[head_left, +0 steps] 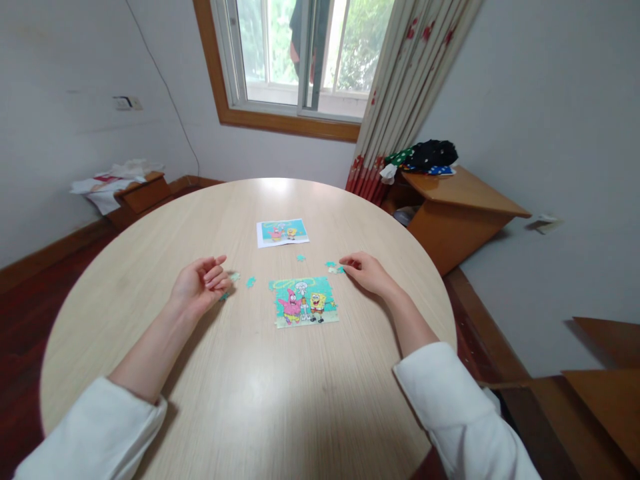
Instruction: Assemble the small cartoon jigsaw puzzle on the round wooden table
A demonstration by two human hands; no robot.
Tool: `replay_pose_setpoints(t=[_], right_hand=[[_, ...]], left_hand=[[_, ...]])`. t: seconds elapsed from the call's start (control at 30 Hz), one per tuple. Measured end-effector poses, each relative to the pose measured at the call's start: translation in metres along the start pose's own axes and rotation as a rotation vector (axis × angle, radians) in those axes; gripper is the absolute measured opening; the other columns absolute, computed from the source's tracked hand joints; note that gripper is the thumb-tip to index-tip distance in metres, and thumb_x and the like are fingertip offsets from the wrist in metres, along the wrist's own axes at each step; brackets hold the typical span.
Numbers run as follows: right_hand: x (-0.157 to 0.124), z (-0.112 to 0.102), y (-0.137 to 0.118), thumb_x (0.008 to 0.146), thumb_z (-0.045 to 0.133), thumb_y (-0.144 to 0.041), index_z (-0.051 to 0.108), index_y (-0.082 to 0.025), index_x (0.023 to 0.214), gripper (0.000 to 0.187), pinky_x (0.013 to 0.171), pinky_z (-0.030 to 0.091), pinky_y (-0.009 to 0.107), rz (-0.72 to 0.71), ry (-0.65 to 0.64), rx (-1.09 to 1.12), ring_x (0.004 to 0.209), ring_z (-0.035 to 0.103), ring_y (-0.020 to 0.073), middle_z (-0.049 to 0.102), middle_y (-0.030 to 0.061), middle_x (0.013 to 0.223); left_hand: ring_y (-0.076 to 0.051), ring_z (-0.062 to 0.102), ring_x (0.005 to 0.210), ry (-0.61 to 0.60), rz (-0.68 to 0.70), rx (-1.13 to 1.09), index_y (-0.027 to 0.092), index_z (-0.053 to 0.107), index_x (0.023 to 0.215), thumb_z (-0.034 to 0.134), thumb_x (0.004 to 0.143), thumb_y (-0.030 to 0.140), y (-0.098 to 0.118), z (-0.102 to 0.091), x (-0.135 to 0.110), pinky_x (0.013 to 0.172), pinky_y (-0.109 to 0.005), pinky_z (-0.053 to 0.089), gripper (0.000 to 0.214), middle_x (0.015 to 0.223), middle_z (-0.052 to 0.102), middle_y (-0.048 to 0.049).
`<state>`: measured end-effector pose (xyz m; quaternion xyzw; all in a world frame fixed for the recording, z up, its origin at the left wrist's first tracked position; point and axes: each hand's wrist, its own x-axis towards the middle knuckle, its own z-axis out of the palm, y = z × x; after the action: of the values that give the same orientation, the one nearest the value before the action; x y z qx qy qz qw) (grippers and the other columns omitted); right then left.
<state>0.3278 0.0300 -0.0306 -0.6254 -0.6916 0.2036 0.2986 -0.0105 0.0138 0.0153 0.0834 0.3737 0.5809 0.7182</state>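
Observation:
A mostly assembled jigsaw puzzle (304, 302) with a pink, a pale and a yellow cartoon figure lies flat in front of me, its edges uneven at the top and sides. To its right, my right hand (367, 272) has its fingertips pinched at a turquoise puzzle piece (341, 269) on the table, beside several other loose pieces. My left hand (201, 285) rests left of the puzzle, palm turned inward and fingers loosely curled, with nothing visible in them. Near its fingertips are a pale piece (234, 275) and a turquoise piece (223, 297), the latter partly hidden.
A printed reference picture (283, 232) lies beyond the puzzle on the round wooden table (250, 413). Single loose pieces sit at the puzzle's upper left (251, 282) and above it (301, 257). A wooden cabinet (450, 207) with clothes stands right of the table, by the curtain.

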Motion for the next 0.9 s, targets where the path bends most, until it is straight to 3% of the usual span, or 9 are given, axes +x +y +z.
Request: replay_pose_setpoints(t=[0.37,0.9], right_hand=[[-0.0034,-0.0052,0.008,0.074,0.063,-0.016,0.068,-0.014,0.1,0.027,0.083,0.045,0.031,-0.064,-0.072,0.045,0.085,0.058,0.0149,0.065,0.0082,0.1],[0.0,-0.0022,0.0094,0.076,0.056,-0.01,0.069,-0.015,0.091,0.02,0.08,0.046,0.029,-0.047,-0.045,0.051,0.082,0.058,0.0136,0.066,0.0061,0.093]], left_hand=[[-0.006,0.025,0.029,-0.008,-0.029,-0.009,0.015,0.049,0.075,0.037,0.083,0.003,-0.0001,-0.0026,0.0027,0.035,-0.019,0.022,0.019,0.039,0.023,0.0107],[-0.007,0.024,0.03,-0.017,-0.036,-0.025,0.017,0.048,0.075,0.04,0.079,0.001,0.0001,-0.0051,0.0052,0.035,-0.019,0.022,0.018,0.04,0.021,0.011]])
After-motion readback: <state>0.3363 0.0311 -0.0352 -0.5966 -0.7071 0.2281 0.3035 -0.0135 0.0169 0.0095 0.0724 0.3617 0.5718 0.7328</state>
